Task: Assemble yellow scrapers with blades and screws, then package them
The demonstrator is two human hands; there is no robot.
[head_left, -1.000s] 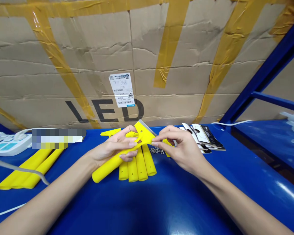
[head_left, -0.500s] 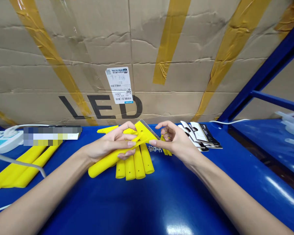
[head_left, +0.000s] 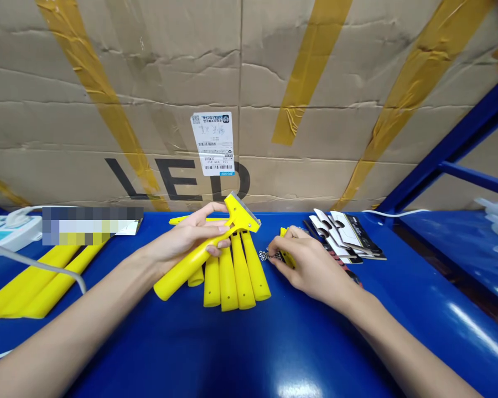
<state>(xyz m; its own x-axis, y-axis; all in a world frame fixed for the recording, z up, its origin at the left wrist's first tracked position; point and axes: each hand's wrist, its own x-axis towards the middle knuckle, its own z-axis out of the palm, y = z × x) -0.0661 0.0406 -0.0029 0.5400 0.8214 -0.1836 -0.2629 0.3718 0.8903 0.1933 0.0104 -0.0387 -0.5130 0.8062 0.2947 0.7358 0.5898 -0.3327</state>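
Observation:
My left hand (head_left: pixel 209 235) is closed around the neck of a yellow scraper (head_left: pixel 186 265). The scraper tilts up to the right, its wide head and metal blade above my fingers. A screw head shows in the scraper head. Over a small pile of nuts and screws (head_left: pixel 264 254) on the blue surface, my right hand (head_left: pixel 296 260) bends down with thumb and forefinger curled in a pinch. What lies between those fingertips, if anything, is too small to make out. Several yellow handles (head_left: pixel 236 276) lie side by side below the scraper. Small yellow parts (head_left: pixel 288 257) are partly hidden behind my right hand.
White-and-black cards (head_left: pixel 348 235) are stacked at the right, by a red-and-black tool (head_left: pixel 340 262) partly under my right forearm. More yellow handles (head_left: pixel 53 282), a grey cable (head_left: pixel 37 266) and a white power strip (head_left: pixel 12 235) lie left. A taped cardboard box (head_left: pixel 170 127) stands behind.
My right hand has left the scraper head and come down to the right, onto the small hardware. My left hand still holds the scraper. The view has shifted slightly.

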